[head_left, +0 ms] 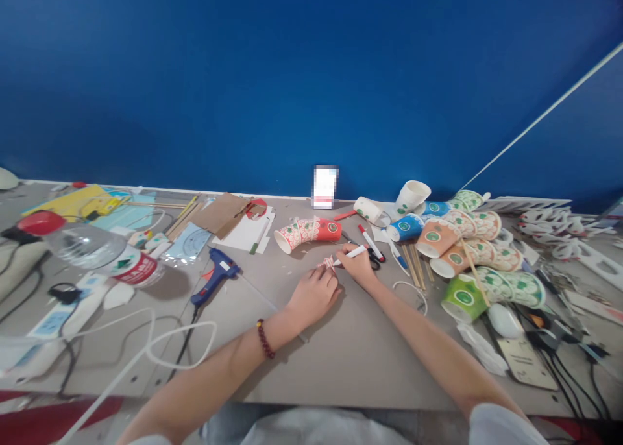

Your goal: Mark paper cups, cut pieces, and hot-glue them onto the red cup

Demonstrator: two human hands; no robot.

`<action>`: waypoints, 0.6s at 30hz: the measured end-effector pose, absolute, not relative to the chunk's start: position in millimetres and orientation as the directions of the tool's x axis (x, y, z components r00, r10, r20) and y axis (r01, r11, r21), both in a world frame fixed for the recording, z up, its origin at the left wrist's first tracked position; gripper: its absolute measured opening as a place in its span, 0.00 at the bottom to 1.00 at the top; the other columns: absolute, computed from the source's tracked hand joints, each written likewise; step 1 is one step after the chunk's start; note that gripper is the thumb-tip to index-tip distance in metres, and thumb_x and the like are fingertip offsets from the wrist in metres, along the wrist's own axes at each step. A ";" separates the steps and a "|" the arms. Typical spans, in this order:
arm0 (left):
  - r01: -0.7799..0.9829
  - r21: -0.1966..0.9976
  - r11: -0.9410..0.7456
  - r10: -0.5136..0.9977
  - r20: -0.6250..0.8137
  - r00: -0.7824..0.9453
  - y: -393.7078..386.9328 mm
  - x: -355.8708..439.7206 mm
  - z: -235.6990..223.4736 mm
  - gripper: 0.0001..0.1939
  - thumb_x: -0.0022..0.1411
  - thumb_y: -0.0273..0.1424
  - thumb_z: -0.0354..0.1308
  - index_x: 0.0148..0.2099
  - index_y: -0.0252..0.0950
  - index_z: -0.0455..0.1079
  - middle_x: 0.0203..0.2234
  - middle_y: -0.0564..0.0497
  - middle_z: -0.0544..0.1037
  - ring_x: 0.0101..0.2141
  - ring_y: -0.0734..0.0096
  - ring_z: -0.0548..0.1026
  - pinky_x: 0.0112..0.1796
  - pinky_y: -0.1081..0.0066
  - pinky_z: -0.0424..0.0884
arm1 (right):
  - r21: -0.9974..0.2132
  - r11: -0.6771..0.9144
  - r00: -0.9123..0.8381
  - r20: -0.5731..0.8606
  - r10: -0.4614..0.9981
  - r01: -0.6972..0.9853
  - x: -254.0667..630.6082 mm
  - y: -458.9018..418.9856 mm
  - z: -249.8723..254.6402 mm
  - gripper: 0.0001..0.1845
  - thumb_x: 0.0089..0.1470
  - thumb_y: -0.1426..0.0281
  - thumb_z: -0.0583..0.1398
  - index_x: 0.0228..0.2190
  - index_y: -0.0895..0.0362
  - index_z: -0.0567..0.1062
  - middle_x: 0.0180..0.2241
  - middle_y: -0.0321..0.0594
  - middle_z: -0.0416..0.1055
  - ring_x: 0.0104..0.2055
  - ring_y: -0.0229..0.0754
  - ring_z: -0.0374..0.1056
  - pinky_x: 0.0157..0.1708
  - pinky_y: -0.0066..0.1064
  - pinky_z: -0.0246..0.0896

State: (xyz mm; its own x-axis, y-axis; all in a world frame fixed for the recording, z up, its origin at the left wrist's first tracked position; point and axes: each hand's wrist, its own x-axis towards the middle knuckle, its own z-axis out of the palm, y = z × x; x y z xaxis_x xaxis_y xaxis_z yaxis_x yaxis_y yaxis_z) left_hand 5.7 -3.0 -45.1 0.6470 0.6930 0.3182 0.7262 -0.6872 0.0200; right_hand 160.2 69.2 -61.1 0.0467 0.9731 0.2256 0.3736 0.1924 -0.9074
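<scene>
Between my hands lies a small red-and-white patterned piece (329,261), perhaps cut from a paper cup. My left hand (315,294), with a beaded bracelet at its wrist, is closed over the piece's near edge and holds it at the table. A white marker (351,254) is gripped in my right hand (357,266), its tip pointing left at the piece. Just behind them, a stack of red patterned paper cups (309,231) lies on its side. Black-handled scissors (376,257) rest beside my right hand, partly hidden.
A blue glue gun (217,276) and a red-capped plastic bottle (97,250) lie left. Right are several stacked paper cups (464,296), wooden sticks (416,266) and cables (555,348). A phone (325,187) leans on the blue wall (302,75). A white cable (150,341) loops near my left forearm.
</scene>
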 end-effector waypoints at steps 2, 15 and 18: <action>0.722 0.019 -0.692 0.686 0.330 0.648 -2.8 5.6 -45.2 0.11 0.66 0.34 0.49 0.42 0.32 0.68 0.44 0.41 0.74 0.48 0.56 0.71 0.44 0.62 0.69 | -0.910 0.190 0.048 0.223 0.974 0.369 160.8 69.4 -62.4 0.17 0.40 0.65 0.55 0.11 0.53 0.53 0.12 0.29 0.49 0.18 0.33 0.48 0.20 0.27 0.50; 0.729 0.010 -0.685 0.691 0.326 0.645 -2.0 6.1 -47.3 0.11 0.66 0.35 0.49 0.41 0.33 0.68 0.43 0.42 0.75 0.47 0.57 0.71 0.43 0.62 0.69 | -0.912 0.180 0.026 0.204 0.979 0.368 163.0 69.8 -61.8 0.15 0.39 0.65 0.55 0.11 0.54 0.55 0.11 0.29 0.52 0.18 0.34 0.50 0.19 0.26 0.50; 0.729 0.020 -0.684 0.696 0.319 0.644 -2.6 6.0 -46.7 0.11 0.66 0.34 0.49 0.41 0.33 0.68 0.43 0.41 0.74 0.48 0.57 0.71 0.43 0.62 0.69 | -0.912 0.180 0.025 0.203 0.979 0.368 162.3 69.2 -60.9 0.15 0.39 0.65 0.55 0.11 0.53 0.54 0.11 0.29 0.51 0.18 0.34 0.49 0.19 0.27 0.49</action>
